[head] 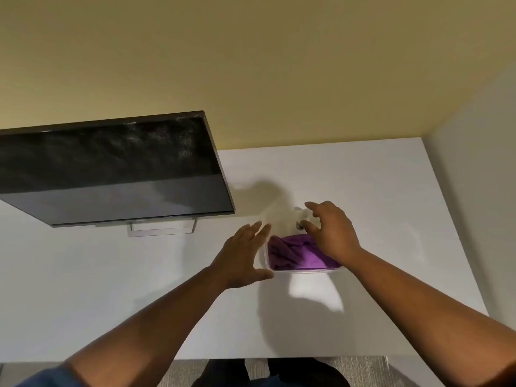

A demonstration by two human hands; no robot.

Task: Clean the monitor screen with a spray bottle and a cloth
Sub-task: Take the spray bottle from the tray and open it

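The monitor screen is dusty and smeared, so cleaning looks unstarted. The purple cloth lies in a clear container on the surface. The right hand reaches a blurred white spray bottle, grip wide; the left hand hovers spread, empty.

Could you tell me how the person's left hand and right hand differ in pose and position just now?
The left hand is spread open beside the clear plastic tub's left wall; the right hand is over the tub with fingers curved. The left hand is near the folded purple cloth without touching it, while the right hand reaches past it toward the blurred white spray bottle. Both are over the white desk, holding nothing clearly.
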